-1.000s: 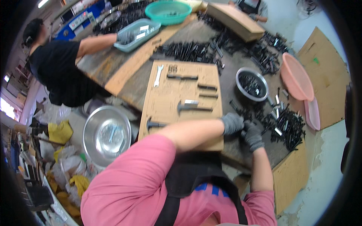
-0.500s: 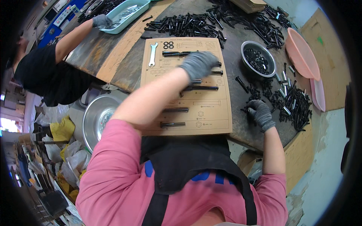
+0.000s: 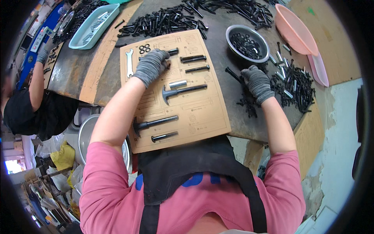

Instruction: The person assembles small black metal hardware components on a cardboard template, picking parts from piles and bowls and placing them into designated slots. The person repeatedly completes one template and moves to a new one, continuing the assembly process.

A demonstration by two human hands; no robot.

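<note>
A brown cardboard sheet printed with part outlines lies before me. My left hand, in a grey glove, is over its upper part with fingers curled; whatever they hold is hidden. Beside these fingers a black bolt shows. On the sheet sit an open-ended wrench, several black washers, black bolts, a silver sleeve, and black T-shaped parts. My right hand, also gloved, is closed at a small heap of black screws; what it grips is hidden.
A metal bowl of black nuts or rings stands beyond my right hand, near a pink basin. Silver sleeves and black screws are heaped to the right. Loose bolts and a blue tray lie farther back. A co-worker's gloved hand is at left.
My left hand has moved left across the cardboard sheet, uncovering bolts on its right side. My right hand stays by the small screws. The co-worker's hand has left the blue tray. The view has shifted.
</note>
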